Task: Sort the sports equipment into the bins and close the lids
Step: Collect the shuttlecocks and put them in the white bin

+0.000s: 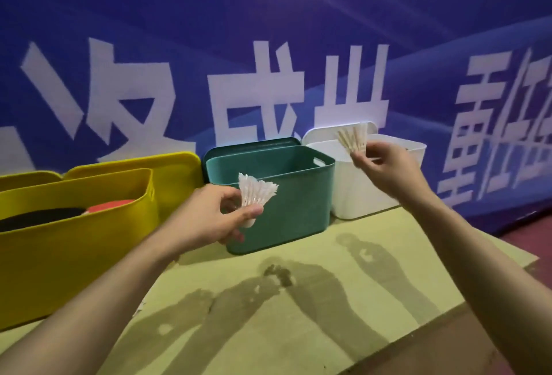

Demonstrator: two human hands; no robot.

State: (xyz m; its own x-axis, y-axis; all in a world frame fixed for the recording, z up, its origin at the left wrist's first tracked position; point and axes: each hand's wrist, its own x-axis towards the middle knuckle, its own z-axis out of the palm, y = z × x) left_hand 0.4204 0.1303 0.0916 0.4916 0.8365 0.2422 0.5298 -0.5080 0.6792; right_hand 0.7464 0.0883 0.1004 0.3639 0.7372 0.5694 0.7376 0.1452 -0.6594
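Three open bins stand in a row: a yellow bin at left, a green bin in the middle, a white bin at right. My left hand holds a white shuttlecock by its base, in front of the green bin. My right hand holds a second shuttlecock over the white bin's opening. Black and red paddles lie inside the yellow bin.
Each bin's lid leans behind it: yellow lid, green lid, white lid. The bins stand on a pale yellow-green board with arm shadows on it. A blue banner with large white characters rises right behind.
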